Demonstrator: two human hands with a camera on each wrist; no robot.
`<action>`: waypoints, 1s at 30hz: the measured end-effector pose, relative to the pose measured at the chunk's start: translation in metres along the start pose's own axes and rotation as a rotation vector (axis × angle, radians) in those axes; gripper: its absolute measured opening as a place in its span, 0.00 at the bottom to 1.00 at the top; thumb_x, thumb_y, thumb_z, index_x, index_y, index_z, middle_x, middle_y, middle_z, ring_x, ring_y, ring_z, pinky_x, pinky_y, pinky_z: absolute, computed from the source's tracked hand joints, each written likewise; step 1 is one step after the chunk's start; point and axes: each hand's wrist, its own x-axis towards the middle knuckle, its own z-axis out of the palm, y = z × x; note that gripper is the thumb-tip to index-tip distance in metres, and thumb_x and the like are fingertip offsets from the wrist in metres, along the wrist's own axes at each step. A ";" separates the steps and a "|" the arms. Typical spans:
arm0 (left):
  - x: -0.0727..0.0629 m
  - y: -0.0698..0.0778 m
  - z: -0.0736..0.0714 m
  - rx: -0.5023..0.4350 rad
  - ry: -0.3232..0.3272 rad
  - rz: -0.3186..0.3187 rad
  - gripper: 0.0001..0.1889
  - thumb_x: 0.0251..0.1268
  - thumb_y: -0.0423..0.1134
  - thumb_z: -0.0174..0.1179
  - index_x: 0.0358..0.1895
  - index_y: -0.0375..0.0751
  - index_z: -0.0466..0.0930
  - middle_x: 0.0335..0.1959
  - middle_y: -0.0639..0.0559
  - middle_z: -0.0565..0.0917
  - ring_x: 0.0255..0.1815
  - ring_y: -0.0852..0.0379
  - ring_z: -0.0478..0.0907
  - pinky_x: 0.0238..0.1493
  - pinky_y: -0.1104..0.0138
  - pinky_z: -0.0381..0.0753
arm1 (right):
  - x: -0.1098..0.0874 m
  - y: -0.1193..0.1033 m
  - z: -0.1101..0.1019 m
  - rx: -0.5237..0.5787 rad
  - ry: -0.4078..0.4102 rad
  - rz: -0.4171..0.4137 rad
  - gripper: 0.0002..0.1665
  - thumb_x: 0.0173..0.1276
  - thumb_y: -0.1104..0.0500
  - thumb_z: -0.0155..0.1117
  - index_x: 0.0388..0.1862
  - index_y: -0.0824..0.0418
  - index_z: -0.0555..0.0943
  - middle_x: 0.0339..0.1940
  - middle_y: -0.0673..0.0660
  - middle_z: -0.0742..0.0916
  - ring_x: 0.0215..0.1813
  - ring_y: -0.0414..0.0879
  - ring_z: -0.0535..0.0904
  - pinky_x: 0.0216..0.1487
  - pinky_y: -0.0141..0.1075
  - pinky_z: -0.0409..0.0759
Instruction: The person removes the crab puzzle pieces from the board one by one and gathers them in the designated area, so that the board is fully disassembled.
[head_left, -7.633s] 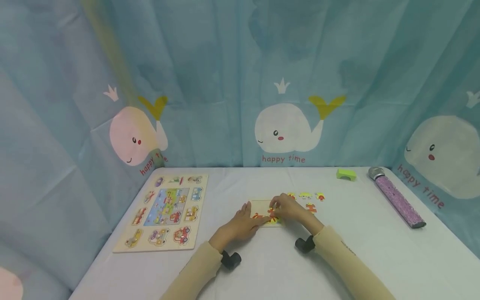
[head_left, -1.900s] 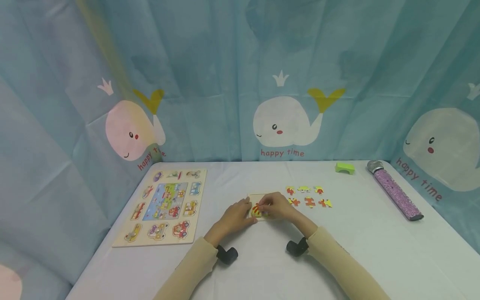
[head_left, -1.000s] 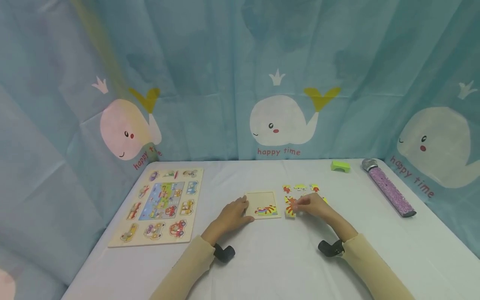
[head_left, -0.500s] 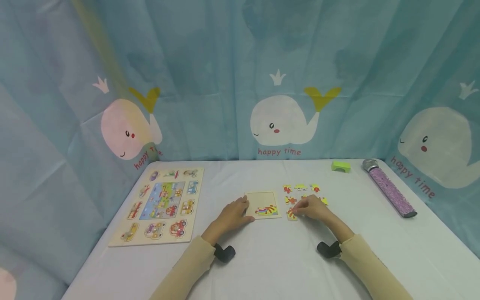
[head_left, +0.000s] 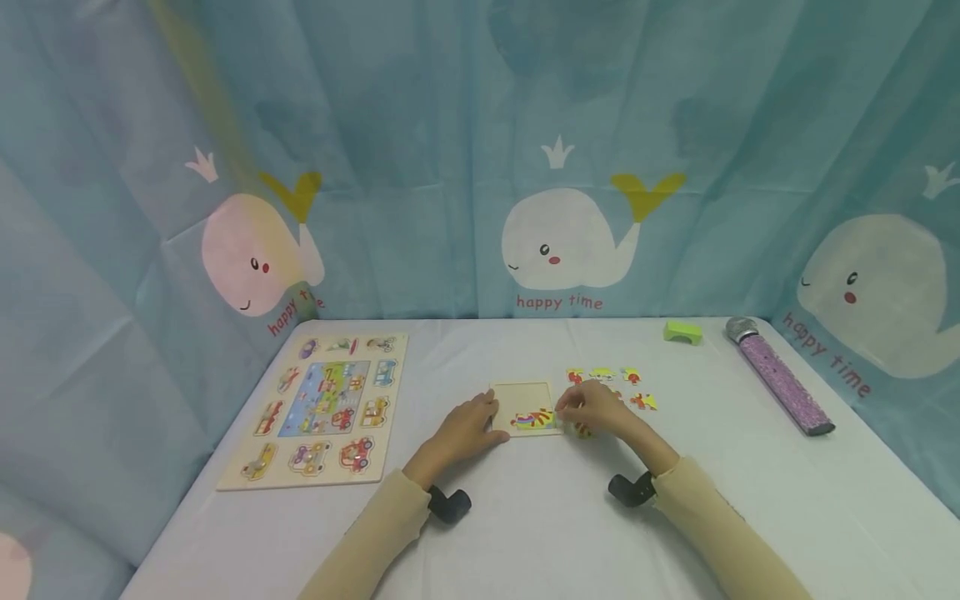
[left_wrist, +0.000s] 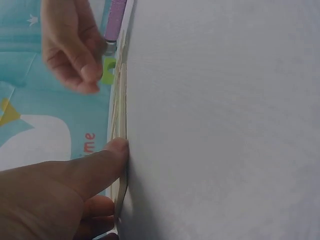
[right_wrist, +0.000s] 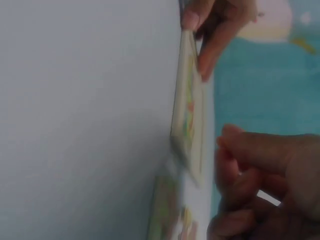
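A small wooden puzzle tray (head_left: 522,396) lies on the white table. Red, yellow and purple puzzle pieces (head_left: 532,419) sit along its near side. My left hand (head_left: 462,433) grips the tray's left edge, with the thumb at the near left corner in the left wrist view. Just over the tray's right edge, my right hand (head_left: 596,408) hovers with loosely bent fingers. In the right wrist view its thumb (right_wrist: 260,147) is close to the index finger, and I see nothing between them. One loose puzzle piece (head_left: 582,430) lies under this hand, partly covered.
Several loose puzzle pieces (head_left: 602,374) lie in rows right of the tray. A large vehicle peg puzzle (head_left: 318,492) stands at the left. A green block (head_left: 682,333) and a purple glitter microphone (head_left: 780,379) are at the back right, before a whale-print curtain (head_left: 420,250).
The right hand set a puzzle piece down right of the tray, let go, and moved left to the tray's right edge. The left hand keeps its hold on the tray.
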 end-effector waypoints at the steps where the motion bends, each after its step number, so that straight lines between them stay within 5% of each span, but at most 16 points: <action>1: 0.000 0.000 -0.001 0.001 0.001 0.004 0.31 0.57 0.52 0.61 0.59 0.34 0.71 0.66 0.39 0.66 0.67 0.43 0.64 0.62 0.52 0.67 | 0.004 -0.005 0.003 -0.003 -0.014 -0.018 0.03 0.58 0.61 0.65 0.31 0.59 0.84 0.24 0.50 0.82 0.26 0.40 0.70 0.27 0.31 0.70; 8: 0.000 0.003 -0.004 -0.001 -0.008 0.032 0.30 0.58 0.52 0.61 0.57 0.32 0.72 0.66 0.37 0.67 0.65 0.41 0.65 0.61 0.51 0.68 | 0.021 -0.026 0.019 -0.007 -0.113 -0.147 0.08 0.58 0.64 0.65 0.38 0.63 0.83 0.24 0.53 0.82 0.25 0.39 0.71 0.27 0.30 0.70; 30: -0.002 -0.002 -0.001 0.017 0.036 0.076 0.30 0.56 0.52 0.61 0.55 0.31 0.73 0.64 0.34 0.68 0.62 0.40 0.69 0.55 0.51 0.73 | 0.021 -0.032 0.035 -0.066 -0.170 -0.132 0.11 0.58 0.63 0.65 0.39 0.59 0.76 0.21 0.50 0.77 0.25 0.40 0.68 0.27 0.31 0.66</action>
